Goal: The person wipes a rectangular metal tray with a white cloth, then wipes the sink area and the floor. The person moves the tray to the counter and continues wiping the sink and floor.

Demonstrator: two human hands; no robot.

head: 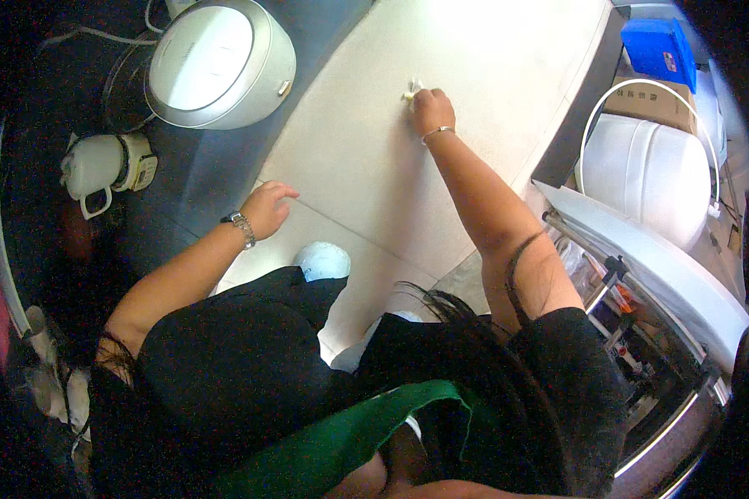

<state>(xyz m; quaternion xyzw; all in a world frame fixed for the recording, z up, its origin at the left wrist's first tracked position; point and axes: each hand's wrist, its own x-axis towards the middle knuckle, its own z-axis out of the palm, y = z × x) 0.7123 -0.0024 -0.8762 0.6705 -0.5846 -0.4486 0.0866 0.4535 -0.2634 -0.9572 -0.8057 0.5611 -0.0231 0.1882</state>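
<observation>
My right hand [435, 113] reaches down to the pale floor tiles [349, 112] with its fingers closed on a small crumpled white scrap [416, 87], perhaps tissue or thin plastic, with a yellowish spot. A thin bracelet circles that wrist. My left hand [268, 209] hangs empty above the tiles near my knee, its fingers apart, with a watch and a chain bracelet at the wrist. Whether the scrap touches the floor cannot be told. Between and below the hands, a light-coloured shoe [324, 261] shows past my dark clothing.
At upper left stands a white round-lidded appliance [281, 62] with a cord; a white handled item [97, 165] lies below it. At right are a white plastic barrel [646, 168], a cardboard box [652, 106], a blue container [658, 53] and a metal-framed rack [618, 268].
</observation>
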